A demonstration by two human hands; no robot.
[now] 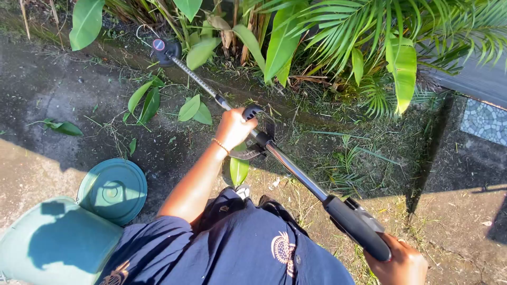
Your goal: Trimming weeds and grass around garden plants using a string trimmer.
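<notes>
Nearest cam: right hand (pixel 404 263) fingers clamped on long black-and-silver string trimmer's (pixel 285 161) rear grip, left hand (pixel 234 128) wrapped round black loop handle (pixel 253 112) w/ fingers closed, likely steadying cutting head (pixel 165 50) at the green plant border (pixel 317 37).

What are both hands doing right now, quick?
Left hand: closed around the string trimmer's black loop handle.
Right hand: closed on the trimmer's black rear grip.

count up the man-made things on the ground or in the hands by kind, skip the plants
string trimmer, held by the left hand and right hand: 1
green bin: 1
green lid: 1
bracelet: 1
total: 4
</notes>
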